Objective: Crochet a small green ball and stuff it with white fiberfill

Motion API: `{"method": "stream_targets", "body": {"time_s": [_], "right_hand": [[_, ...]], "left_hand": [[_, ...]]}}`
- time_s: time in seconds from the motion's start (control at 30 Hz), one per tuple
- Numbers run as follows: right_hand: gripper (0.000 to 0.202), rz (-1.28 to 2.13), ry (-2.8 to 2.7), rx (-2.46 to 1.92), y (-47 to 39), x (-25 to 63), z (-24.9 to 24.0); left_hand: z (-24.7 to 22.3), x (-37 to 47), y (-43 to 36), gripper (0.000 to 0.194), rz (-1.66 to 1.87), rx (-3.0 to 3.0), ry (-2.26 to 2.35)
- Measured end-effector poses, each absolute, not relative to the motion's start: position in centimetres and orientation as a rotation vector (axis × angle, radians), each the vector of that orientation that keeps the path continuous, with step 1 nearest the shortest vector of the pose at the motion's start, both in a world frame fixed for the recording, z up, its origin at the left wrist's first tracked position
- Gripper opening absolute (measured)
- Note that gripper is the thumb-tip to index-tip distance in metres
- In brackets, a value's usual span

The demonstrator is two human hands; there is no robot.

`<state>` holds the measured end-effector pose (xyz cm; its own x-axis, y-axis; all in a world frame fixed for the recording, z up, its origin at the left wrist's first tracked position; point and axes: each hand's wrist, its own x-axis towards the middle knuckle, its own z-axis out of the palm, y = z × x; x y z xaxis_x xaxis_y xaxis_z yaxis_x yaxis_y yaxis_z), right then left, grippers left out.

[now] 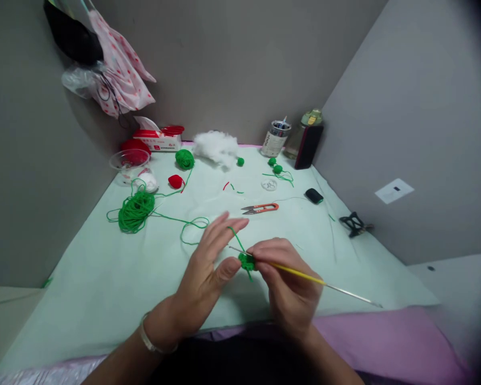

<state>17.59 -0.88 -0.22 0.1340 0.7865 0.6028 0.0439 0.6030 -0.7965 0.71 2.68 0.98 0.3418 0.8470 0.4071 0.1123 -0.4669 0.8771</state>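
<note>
My right hand (291,283) is closed around a crochet hook (300,274) with a yellow grip and metal ends. A small green crocheted piece (246,261) sits at its fingertips, under the hook's shaft, with a short yarn tail hanging down. My left hand (206,267) is open, its fingers stretched out and apart, with the thumb tip close beside the piece; whether they touch I cannot tell. A green yarn strand (237,238) runs from the left fingers to the piece. Further left, loose yarn leads back to a large green yarn bundle (137,211).
Orange-handled thread snips (260,208) lie beyond my hands. Behind are white stuffing (216,148), a green yarn ball (185,159), a red crocheted piece (176,182), a tin (276,139) and a bottle (304,133). A black case (314,196) and a black stand (355,224) are at right.
</note>
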Motion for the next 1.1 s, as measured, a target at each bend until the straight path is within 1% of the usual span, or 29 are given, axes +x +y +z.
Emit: {"method": "stream_targets", "body": {"time_s": [0.13, 0.23, 0.3, 0.53, 0.8, 0.97, 1.1], "right_hand": [[0.041, 0.518, -1.435, -0.796, -0.8, 17.6, -0.3], [0.042, 0.492, -1.437, -0.819, -0.7, 17.5, -0.5], [0.040, 0.508, -1.411, -0.830, -0.8, 17.4, -0.5], [0.028, 0.644, -1.293, -0.850, -0.7, 16.9, -0.6], [0.011, 0.976, -1.003, -0.791, 0.2, 16.6, -1.2], [0.012, 0.993, -1.006, -0.805, 0.2, 16.3, -1.7], [0.012, 0.910, -1.057, -0.832, 0.4, 16.2, -1.8]], "left_hand": [[1.2, 1.5, 1.5, 0.055, 1.014, 1.200, 0.836], [1.3, 1.9, 1.2, 0.048, 1.011, 0.990, 0.782], [1.2, 2.0, 1.3, 0.044, 1.039, 0.939, 0.768], [1.1, 2.1, 1.4, 0.042, 1.109, 0.837, 0.734], [1.5, 2.2, 1.1, 0.045, 1.053, 0.576, 0.741], [1.2, 2.3, 1.3, 0.044, 1.089, 0.524, 0.725], [0.9, 2.5, 1.2, 0.038, 1.109, 0.569, 0.736]]}}
